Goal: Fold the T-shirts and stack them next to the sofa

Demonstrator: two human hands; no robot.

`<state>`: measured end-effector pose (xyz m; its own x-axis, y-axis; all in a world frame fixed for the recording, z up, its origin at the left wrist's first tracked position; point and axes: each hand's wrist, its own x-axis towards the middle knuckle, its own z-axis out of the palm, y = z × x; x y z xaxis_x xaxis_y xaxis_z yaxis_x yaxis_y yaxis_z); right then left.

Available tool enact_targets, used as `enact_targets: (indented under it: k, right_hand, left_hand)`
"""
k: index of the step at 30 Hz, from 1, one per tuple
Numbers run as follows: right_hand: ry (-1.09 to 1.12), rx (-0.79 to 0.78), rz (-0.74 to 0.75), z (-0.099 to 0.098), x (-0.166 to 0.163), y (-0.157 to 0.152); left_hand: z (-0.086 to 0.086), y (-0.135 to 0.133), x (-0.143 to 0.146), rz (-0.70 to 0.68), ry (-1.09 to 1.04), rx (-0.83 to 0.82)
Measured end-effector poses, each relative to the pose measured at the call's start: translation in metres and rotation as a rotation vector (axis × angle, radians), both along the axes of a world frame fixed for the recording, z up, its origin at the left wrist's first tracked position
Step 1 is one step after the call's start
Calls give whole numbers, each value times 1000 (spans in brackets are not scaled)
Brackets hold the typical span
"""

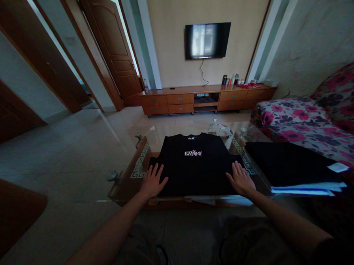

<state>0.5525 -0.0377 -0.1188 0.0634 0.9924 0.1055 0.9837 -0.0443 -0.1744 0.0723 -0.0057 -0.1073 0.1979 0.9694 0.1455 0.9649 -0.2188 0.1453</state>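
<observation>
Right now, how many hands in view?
2: the left hand is spread at the left edge of the folded black T-shirt, the right hand at its right edge. No others show.

Bare forearms [111, 235], a dark right sleeve [334, 250] and dark trousers [254, 243] show.

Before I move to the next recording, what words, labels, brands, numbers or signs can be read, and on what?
"PA": on the black shirt; the pink-and-white shapes after it are unclear.
Collar print: too small to read.
Bottles at the back: labels too small to read.
White patch at right: nothing legible.
</observation>
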Motion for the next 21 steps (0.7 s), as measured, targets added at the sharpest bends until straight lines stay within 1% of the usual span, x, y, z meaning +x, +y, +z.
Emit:
enact_targets:
  k: [2,4,6,8,10,12,15,17,19,21]
  right_hand:
    - [-22,-13,-32,-1,-2,-3]
    - [-29,17,-76,2,-6,-2]
    - [-30,109,-135,8,-14,3]
    - [-33,199,-142,15,-31,10]
    - [-34,217,-55,20,-55,16]
    - [-17,155,84,24,-85,21]
    - [28,73,273,27,-130,27]
    - [44,44,385,28,-152,32]
    - [51,1,421,29,-163,37]
    - [46,-49,400,28,-162,42]
  left_hand:
    - [2,-4,-2,25,26,-24]
    - [7,-3,0,50,34,-34]
    - [14,1,7,79,27,-15]
    - [20,6,20,71,11,19]
    - [24,11,41,-7,-1,41]
    - [25,14,66,-126,-6,47]
    - [21,17,108,-257,-12,38]
    - [17,19,131,-319,-15,27]
    - [13,21,146,-346,-15,5]
    - [9,24,151,-337,-21,-22]
